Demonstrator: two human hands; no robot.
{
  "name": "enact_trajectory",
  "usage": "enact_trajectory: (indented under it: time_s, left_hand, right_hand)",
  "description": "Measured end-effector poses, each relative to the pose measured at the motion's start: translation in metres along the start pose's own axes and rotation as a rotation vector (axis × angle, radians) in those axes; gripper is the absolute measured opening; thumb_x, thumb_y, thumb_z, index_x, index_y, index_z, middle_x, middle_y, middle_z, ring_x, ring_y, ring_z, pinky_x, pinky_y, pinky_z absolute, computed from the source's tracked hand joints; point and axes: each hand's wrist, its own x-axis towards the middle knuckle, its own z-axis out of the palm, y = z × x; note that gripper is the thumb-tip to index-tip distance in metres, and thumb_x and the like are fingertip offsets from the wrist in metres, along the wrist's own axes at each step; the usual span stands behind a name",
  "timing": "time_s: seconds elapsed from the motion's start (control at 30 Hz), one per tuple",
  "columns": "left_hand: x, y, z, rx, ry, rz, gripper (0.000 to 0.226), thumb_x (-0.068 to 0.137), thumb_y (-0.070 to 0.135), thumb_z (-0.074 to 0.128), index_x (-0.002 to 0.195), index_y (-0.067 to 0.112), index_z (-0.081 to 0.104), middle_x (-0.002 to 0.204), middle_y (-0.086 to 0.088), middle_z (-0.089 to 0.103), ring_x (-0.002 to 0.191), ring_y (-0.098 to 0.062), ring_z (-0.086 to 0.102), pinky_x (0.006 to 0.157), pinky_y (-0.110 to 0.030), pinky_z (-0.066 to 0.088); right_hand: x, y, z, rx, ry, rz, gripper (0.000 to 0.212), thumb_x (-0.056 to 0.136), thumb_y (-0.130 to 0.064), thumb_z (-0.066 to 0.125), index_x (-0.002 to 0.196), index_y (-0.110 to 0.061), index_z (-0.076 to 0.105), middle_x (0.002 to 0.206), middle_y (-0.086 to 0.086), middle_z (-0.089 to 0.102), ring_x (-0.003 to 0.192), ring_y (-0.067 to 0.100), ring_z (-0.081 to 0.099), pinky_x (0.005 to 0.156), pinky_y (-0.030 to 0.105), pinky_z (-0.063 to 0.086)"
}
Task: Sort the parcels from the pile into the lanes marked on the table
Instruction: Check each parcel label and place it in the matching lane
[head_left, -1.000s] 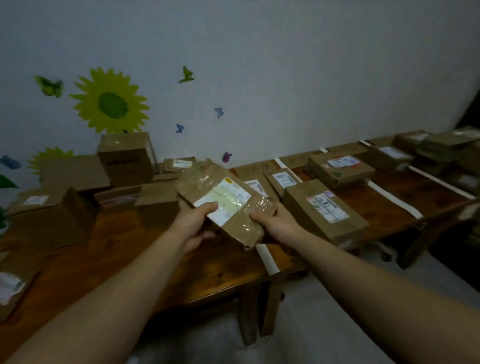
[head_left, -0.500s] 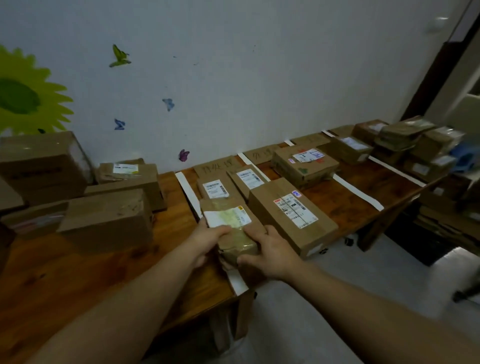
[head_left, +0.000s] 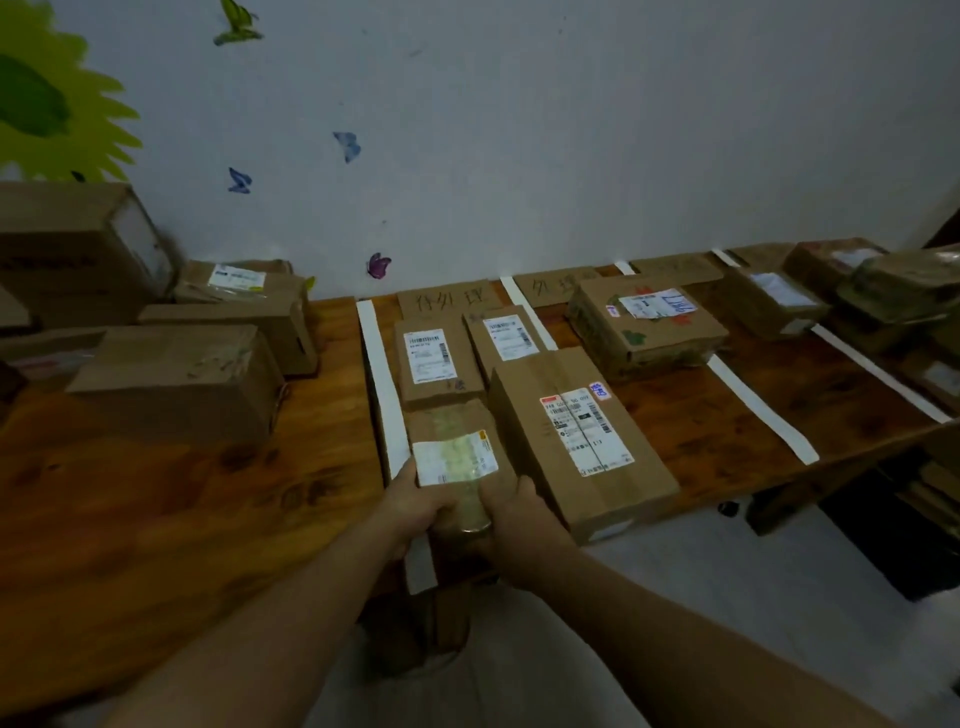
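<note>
A flat brown padded parcel (head_left: 453, 447) with a pale label lies at the near end of the first lane, just right of the white tape strip (head_left: 382, 379). My left hand (head_left: 418, 506) grips its near left corner and my right hand (head_left: 511, 512) grips its near right edge. A large box (head_left: 576, 436) lies right beside it. Two smaller labelled boxes (head_left: 431, 364) (head_left: 506, 338) lie behind it in the same lane. The pile of brown boxes (head_left: 176, 379) stands on the left part of the wooden table (head_left: 156, 499).
More white tape strips (head_left: 758, 410) (head_left: 878, 379) mark further lanes to the right, each headed by a cardboard sign (head_left: 449, 301). A taped box (head_left: 644, 327) and several more parcels (head_left: 904, 291) fill those lanes. The table's front edge runs under my wrists, with grey floor below.
The padded parcel went from held up over the pile to down on the table in the first lane. My view swung right and closer; both hands still hold the parcel.
</note>
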Motion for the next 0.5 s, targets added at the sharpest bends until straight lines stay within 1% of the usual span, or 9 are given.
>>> enact_trajectory:
  time_s: [0.03,0.1,0.13,0.2,0.23,0.3,0.37,0.43,0.5]
  left_hand:
    - [0.000,-0.001,0.003,0.038,0.003,0.040,0.067,0.087,0.003,0.060,0.144,0.023,0.031,0.134,-0.007,0.054,0.117,-0.026,0.054,0.095,-0.040,0.050]
    - [0.004,-0.003,0.005,0.198,-0.001,0.111,0.077,0.090,0.009,0.057,0.151,0.027,0.012,0.140,-0.004,0.048,0.123,-0.023,0.050,0.099,-0.033,0.046]
    - [0.004,-0.001,0.005,0.292,-0.021,0.121,0.083,0.091,0.010,0.056,0.152,0.028,0.003,0.143,-0.003,0.045,0.125,-0.022,0.048,0.099,-0.029,0.044]
    - [0.004,0.003,0.000,0.448,-0.096,0.100,0.091,0.089,0.015,0.060,0.150,0.029,-0.006,0.144,0.004,0.040,0.128,-0.018,0.044,0.103,-0.027,0.040]
    - [0.002,0.006,-0.002,0.496,-0.133,0.081,0.093,0.088,0.018,0.063,0.149,0.031,-0.005,0.145,0.007,0.037,0.129,-0.016,0.042,0.106,-0.028,0.038]
    - [-0.004,0.013,-0.010,0.603,-0.129,0.044,0.092,0.085,0.023,0.067,0.150,0.031,0.003,0.151,0.003,0.031,0.134,-0.019,0.037,0.111,-0.034,0.033]
    - [-0.017,0.026,-0.025,0.678,-0.006,-0.001,0.084,0.087,0.027,0.065,0.151,0.024,0.010,0.155,-0.002,0.021,0.140,-0.024,0.027,0.113,-0.038,0.027]
    - [-0.030,0.040,-0.054,0.728,0.087,-0.009,0.082,0.088,0.030,0.063,0.151,0.023,0.010,0.158,-0.005,0.013,0.143,-0.026,0.020,0.115,-0.039,0.023]
    - [-0.046,0.050,-0.092,0.792,0.159,-0.011,0.083,0.088,0.038,0.061,0.152,0.024,0.009,0.160,-0.005,0.005,0.146,-0.027,0.012,0.118,-0.041,0.017]
  right_hand:
    - [0.004,0.002,0.004,-0.002,0.006,-0.005,0.063,0.092,-0.043,0.056,0.145,-0.024,0.027,0.140,0.009,0.030,0.118,0.022,0.046,0.100,0.035,0.044]
    - [0.012,0.006,0.011,-0.092,-0.016,-0.010,0.064,0.096,-0.035,0.052,0.150,-0.020,0.020,0.152,0.013,0.018,0.127,0.027,0.041,0.104,0.039,0.041]
    - [0.015,0.008,0.014,-0.153,-0.038,-0.009,0.065,0.097,-0.030,0.052,0.151,-0.018,0.017,0.156,0.013,0.011,0.132,0.031,0.037,0.106,0.041,0.039]
    - [0.019,0.010,0.018,-0.268,-0.082,0.008,0.066,0.097,-0.023,0.053,0.151,-0.014,0.016,0.157,0.014,0.009,0.134,0.036,0.032,0.106,0.043,0.039]
    - [0.019,0.010,0.018,-0.317,-0.110,0.017,0.067,0.096,-0.023,0.054,0.151,-0.013,0.017,0.157,0.016,0.011,0.135,0.037,0.032,0.105,0.044,0.040]
    - [0.019,0.007,0.011,-0.400,-0.180,0.031,0.072,0.092,-0.025,0.060,0.150,-0.011,0.020,0.154,0.018,0.019,0.134,0.039,0.031,0.104,0.046,0.040]
    - [0.021,-0.001,-0.003,-0.471,-0.206,-0.008,0.071,0.089,-0.033,0.062,0.146,-0.011,0.028,0.147,0.018,0.028,0.131,0.038,0.033,0.103,0.047,0.039]
    - [0.024,-0.021,-0.019,-0.492,-0.153,-0.098,0.063,0.088,-0.041,0.059,0.140,-0.015,0.035,0.141,0.015,0.035,0.127,0.034,0.037,0.100,0.045,0.038]
    - [0.029,-0.053,-0.033,-0.474,-0.091,-0.180,0.051,0.090,-0.041,0.054,0.134,-0.017,0.042,0.137,0.012,0.043,0.123,0.031,0.043,0.096,0.043,0.039]
